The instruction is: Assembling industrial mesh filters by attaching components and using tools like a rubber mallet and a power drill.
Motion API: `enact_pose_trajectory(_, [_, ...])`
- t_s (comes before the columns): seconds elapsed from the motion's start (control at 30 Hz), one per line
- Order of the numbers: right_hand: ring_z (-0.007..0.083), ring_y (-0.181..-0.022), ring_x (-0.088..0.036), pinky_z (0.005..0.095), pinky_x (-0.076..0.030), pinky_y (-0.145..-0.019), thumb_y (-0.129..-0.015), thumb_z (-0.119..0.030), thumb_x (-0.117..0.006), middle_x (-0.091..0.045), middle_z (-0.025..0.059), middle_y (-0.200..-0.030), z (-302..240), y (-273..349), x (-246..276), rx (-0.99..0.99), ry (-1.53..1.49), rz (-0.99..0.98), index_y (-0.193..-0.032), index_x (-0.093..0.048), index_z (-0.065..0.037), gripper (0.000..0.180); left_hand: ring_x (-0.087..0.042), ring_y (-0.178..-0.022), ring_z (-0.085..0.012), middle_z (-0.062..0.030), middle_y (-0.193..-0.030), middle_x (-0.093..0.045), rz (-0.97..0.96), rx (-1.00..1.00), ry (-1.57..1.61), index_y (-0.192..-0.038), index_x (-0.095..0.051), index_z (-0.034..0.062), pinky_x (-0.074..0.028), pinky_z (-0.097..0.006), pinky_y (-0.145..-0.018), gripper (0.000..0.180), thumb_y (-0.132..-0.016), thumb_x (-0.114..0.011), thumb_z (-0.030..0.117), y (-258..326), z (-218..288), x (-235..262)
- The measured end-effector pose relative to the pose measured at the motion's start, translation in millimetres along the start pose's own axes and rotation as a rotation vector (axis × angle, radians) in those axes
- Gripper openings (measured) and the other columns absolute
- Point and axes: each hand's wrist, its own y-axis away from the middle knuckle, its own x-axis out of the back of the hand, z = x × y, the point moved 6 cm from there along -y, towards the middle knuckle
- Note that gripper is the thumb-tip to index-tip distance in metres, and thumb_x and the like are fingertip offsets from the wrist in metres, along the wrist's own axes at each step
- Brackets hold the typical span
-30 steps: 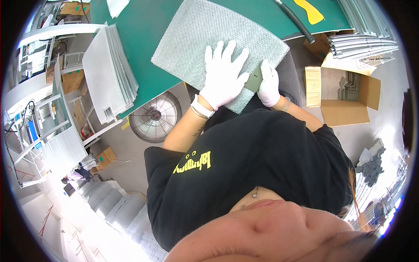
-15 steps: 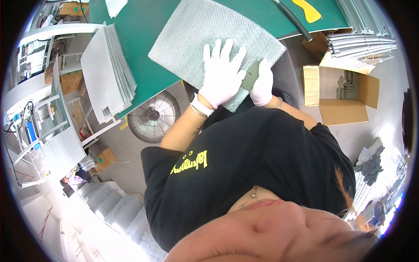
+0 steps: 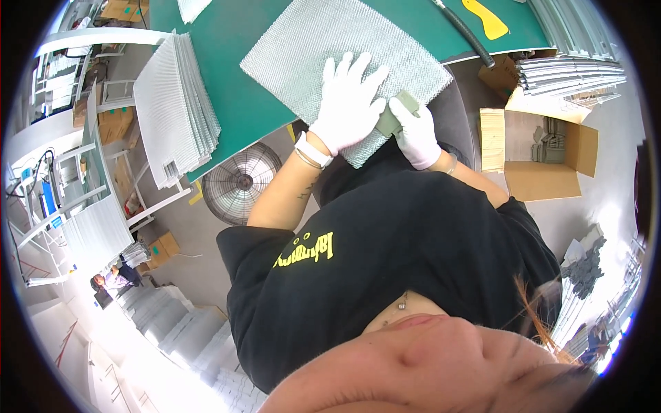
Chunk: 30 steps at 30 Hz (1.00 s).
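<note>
A silver metal mesh sheet (image 3: 310, 51) lies turned at an angle on the green tabletop (image 3: 241, 131), its near corner jutting past the table edge toward me. My left hand (image 3: 346, 103), in a white glove, rests flat on the mesh with its fingers spread. At the sheet's near right edge, my gloved right hand (image 3: 418, 138) grips a flat olive-green piece (image 3: 388, 124) between thumb and fingers. Part of that piece is covered by the thumb, and its exact kind cannot be made out. My left thumb is close beside it.
Stacked mesh sheets (image 3: 162, 110) stand at the table's left edge, above a round floor fan (image 3: 242, 182). To the right, an open cardboard box (image 3: 544, 177) holds grey-green pieces. A yellow tool (image 3: 489, 19) and a dark ribbed rod (image 3: 465, 33) lie at the far right.
My right thumb has shifted across the green piece, which now sits at a different angle. The left hand stays flat on the mesh; the whole view has moved slightly.
</note>
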Motion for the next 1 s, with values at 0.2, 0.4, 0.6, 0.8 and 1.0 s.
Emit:
enact_pose_trajectory(0.2, [0.011, -0.086, -0.061, 0.0278, -0.051, -0.077, -0.102, -0.022, -0.057, -0.065, 0.0014, -0.097, 19, -16, 23, 0.165, 0.182, -0.098, -0.107, -0.065, -0.004, 0.02, -0.041, -0.134, -0.0466, -0.024, -0.143, -0.047, 0.021, 0.012, -0.037, -0.14, -0.056, 0.0103, -0.024, -0.064, -0.114, 0.057, -0.087, -0.063, 0.03, 2, 8, 1])
enact_pose_trajectory(0.4, [0.0132, -0.089, -0.06, 0.031, -0.051, -0.08, -0.107, -0.029, -0.047, -0.063, 0.0012, -0.099, 22, -14, -2, 0.015, -0.311, 0.237, -0.108, -0.062, -0.004, 0.029, -0.039, -0.135, -0.0467, -0.0237, -0.144, -0.047, 0.014, 0.053, -0.019, -0.141, -0.054, 0.0098, -0.023, -0.063, -0.115, 0.058, -0.087, -0.063, 0.03, 4, 6, -6])
enact_pose_trajectory(0.6, [0.0091, -0.087, -0.059, 0.0271, -0.05, -0.076, -0.102, -0.025, -0.058, -0.061, -0.0008, -0.097, 8, -18, 5, -0.083, -0.002, -0.102, -0.109, -0.061, -0.009, 0.018, -0.045, -0.133, -0.0419, -0.0197, -0.142, -0.052, 0.043, -0.031, 0.101, -0.135, -0.06, 0.0101, -0.031, -0.057, -0.113, 0.055, -0.085, -0.067, 0.031, -3, -26, 10])
enact_pose_trajectory(0.8, [0.0083, -0.089, -0.059, 0.0279, -0.05, -0.077, -0.104, -0.027, -0.055, -0.063, 0.0007, -0.1, 1, -18, 15, -0.093, 0.393, -0.213, -0.111, -0.062, -0.006, 0.023, -0.049, -0.131, -0.0373, -0.0147, -0.141, -0.055, 0.068, -0.097, 0.081, -0.132, -0.063, 0.0132, -0.037, -0.049, -0.11, 0.054, -0.083, -0.071, 0.035, 1, -22, 18])
enact_pose_trajectory(1.0, [0.0099, -0.082, -0.058, 0.0303, -0.049, -0.073, -0.105, -0.024, -0.05, -0.064, 0.0025, -0.093, 14, -15, 17, 0.064, 0.217, -0.008, -0.104, -0.063, -0.001, 0.026, -0.046, -0.133, -0.0373, -0.0145, -0.144, -0.053, 0.052, -0.067, 0.089, -0.133, -0.062, 0.0137, -0.034, -0.051, -0.112, 0.054, -0.084, -0.07, 0.035, 2, -22, 15])
